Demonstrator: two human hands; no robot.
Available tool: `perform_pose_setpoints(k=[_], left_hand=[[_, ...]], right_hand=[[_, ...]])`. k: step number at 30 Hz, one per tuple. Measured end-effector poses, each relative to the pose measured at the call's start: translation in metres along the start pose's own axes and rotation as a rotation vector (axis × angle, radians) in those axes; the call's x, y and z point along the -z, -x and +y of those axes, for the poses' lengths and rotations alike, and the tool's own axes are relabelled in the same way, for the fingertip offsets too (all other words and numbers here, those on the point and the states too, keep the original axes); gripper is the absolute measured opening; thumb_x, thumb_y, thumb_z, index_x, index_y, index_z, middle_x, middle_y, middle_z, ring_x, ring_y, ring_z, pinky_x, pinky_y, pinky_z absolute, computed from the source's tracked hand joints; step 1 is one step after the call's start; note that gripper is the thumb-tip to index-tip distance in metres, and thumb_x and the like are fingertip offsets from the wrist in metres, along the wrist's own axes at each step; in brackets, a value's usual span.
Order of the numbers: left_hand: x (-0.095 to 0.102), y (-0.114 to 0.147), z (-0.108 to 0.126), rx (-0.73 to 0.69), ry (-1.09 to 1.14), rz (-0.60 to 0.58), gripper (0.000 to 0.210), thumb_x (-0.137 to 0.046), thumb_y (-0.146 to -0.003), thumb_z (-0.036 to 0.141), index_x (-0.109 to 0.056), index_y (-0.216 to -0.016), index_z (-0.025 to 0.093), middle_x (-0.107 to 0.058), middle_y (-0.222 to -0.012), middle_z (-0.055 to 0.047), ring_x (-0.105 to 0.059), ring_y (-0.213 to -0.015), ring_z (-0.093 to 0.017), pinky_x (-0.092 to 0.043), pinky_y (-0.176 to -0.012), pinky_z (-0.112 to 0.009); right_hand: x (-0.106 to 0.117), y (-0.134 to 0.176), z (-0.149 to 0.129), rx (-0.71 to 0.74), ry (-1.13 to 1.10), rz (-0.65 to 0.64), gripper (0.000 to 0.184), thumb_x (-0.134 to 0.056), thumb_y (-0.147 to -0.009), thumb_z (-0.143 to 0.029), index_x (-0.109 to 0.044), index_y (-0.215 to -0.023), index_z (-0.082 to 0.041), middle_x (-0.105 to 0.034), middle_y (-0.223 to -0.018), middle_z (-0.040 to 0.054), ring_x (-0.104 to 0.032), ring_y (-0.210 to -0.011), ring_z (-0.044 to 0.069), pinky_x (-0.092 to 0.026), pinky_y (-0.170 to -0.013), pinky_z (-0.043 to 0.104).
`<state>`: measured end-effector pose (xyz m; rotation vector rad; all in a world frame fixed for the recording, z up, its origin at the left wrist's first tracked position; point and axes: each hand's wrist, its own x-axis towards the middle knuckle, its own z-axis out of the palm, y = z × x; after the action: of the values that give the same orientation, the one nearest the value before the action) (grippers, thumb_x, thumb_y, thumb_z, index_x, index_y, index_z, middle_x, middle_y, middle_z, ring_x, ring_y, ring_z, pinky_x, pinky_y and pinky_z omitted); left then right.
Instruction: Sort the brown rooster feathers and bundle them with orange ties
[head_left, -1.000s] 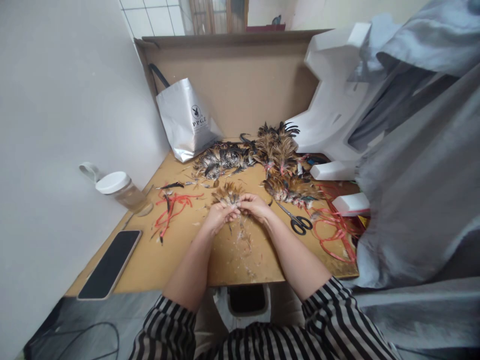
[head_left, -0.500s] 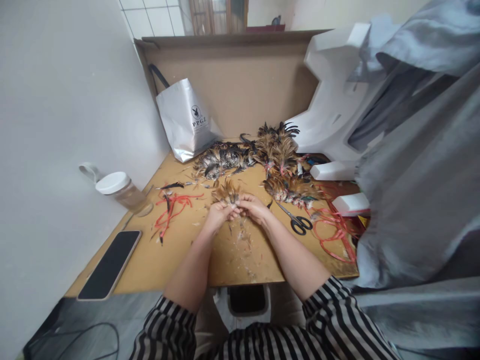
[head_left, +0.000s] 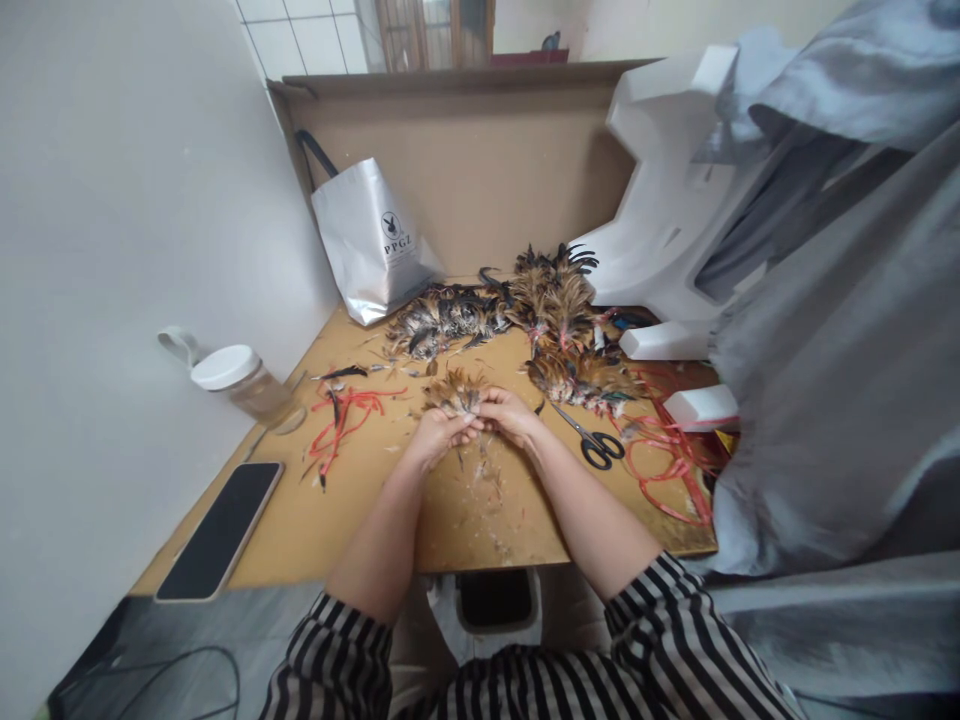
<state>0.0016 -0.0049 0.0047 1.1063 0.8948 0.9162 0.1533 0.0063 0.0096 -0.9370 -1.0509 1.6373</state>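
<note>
Brown feathers fan upward in a small bunch (head_left: 456, 388) between my two hands, over the middle of the table. My left hand (head_left: 444, 436) is closed round the base of the bunch from the left. From the right, my right hand (head_left: 510, 414) pinches the same base, its fingertips touching those of the left. The lower ends of the feathers are hidden by my fingers. Loose fluff and feather scraps (head_left: 487, 485) lie on the table just below. Black-handled scissors (head_left: 597, 446) rest to the right of my right hand.
Behind my hands lie a dark feather pile (head_left: 450, 318), tall brown bunches (head_left: 559, 295) and a brown row (head_left: 585, 380). Red strips (head_left: 337, 425) and a red tangle (head_left: 671, 470) flank them. A phone (head_left: 221, 530), lidded jar (head_left: 251, 385), silver bag (head_left: 375, 240) and white stand (head_left: 667, 220) surround the workspace.
The feathers in my hands now spread into a wider, lower fan. Both hands stay in nearly the same place.
</note>
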Motion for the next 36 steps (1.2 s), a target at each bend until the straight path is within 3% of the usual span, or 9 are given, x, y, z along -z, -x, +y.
perform_pose_setpoints(k=[7, 12, 18, 24, 29, 31, 36], left_hand=[[0.003, -0.005, -0.005, -0.038, -0.184, 0.036, 0.029, -0.069, -0.062, 0.037, -0.067, -0.067, 0.009, -0.064, -0.059, -0.009, -0.054, -0.048, -0.010, -0.042, -0.048, -0.020], [0.004, -0.007, -0.009, -0.031, -0.229, 0.033, 0.030, -0.065, -0.065, 0.038, -0.068, -0.069, 0.009, -0.064, -0.055, -0.008, -0.054, -0.046, -0.010, -0.043, -0.048, -0.021], [0.003, -0.004, -0.007, -0.046, -0.274, 0.016, 0.029, -0.063, -0.068, 0.038, -0.067, -0.068, 0.009, -0.063, -0.054, -0.008, -0.054, -0.043, -0.010, -0.042, -0.046, -0.020], [0.003, -0.006, -0.010, -0.044, -0.375, 0.060, 0.019, -0.061, -0.069, 0.027, -0.064, -0.061, 0.009, -0.059, -0.045, -0.005, -0.051, -0.039, -0.010, -0.041, -0.042, -0.020], [0.004, -0.007, -0.011, -0.040, -0.451, 0.042, 0.018, -0.052, -0.072, 0.016, -0.063, -0.059, 0.009, -0.060, -0.047, -0.005, -0.052, -0.039, -0.010, -0.043, -0.044, -0.020], [0.004, -0.006, -0.010, -0.039, -0.473, 0.040, 0.018, -0.051, -0.071, 0.014, -0.063, -0.058, 0.009, -0.060, -0.047, -0.005, -0.052, -0.039, -0.010, -0.043, -0.044, -0.020], [0.001, -0.005, -0.007, -0.076, -0.369, -0.001, 0.014, -0.054, -0.071, 0.019, -0.062, -0.066, 0.010, -0.062, -0.052, -0.004, -0.055, -0.045, -0.010, -0.043, -0.047, -0.020]], right_hand=[[0.000, 0.000, -0.003, 0.048, 0.219, 0.054, 0.026, -0.072, -0.052, -0.033, -0.054, -0.060, -0.016, -0.047, -0.043, -0.0071, -0.034, -0.039, 0.004, -0.024, -0.042, 0.020], [-0.003, -0.002, -0.001, 0.150, 0.273, 0.113, 0.026, -0.072, -0.050, -0.033, -0.054, -0.056, -0.016, -0.052, -0.051, -0.0056, -0.043, -0.050, 0.007, -0.033, -0.052, 0.021], [-0.003, 0.000, -0.003, 0.154, 0.317, 0.074, 0.025, -0.072, -0.051, -0.034, -0.056, -0.059, -0.016, -0.055, -0.056, -0.0041, -0.047, -0.054, 0.009, -0.035, -0.055, 0.022], [-0.007, 0.006, -0.005, 0.185, 0.508, -0.124, 0.017, -0.064, -0.061, -0.026, -0.057, -0.072, -0.016, -0.053, -0.052, -0.0047, -0.045, -0.047, 0.008, -0.032, -0.048, 0.021], [-0.014, 0.009, -0.001, 0.239, 0.461, -0.124, 0.018, -0.061, -0.066, -0.030, -0.055, -0.079, -0.018, -0.053, -0.053, -0.0041, -0.046, -0.046, 0.010, -0.034, -0.047, 0.022], [-0.015, 0.009, 0.001, 0.267, 0.464, -0.104, 0.019, -0.061, -0.067, -0.031, -0.056, -0.080, -0.018, -0.053, -0.055, -0.0033, -0.047, -0.048, 0.010, -0.034, -0.048, 0.022], [-0.010, 0.001, 0.005, 0.351, 0.526, 0.084, 0.016, -0.065, -0.063, -0.030, -0.057, -0.067, -0.017, -0.053, -0.060, -0.0019, -0.045, -0.054, 0.010, -0.034, -0.050, 0.021]])
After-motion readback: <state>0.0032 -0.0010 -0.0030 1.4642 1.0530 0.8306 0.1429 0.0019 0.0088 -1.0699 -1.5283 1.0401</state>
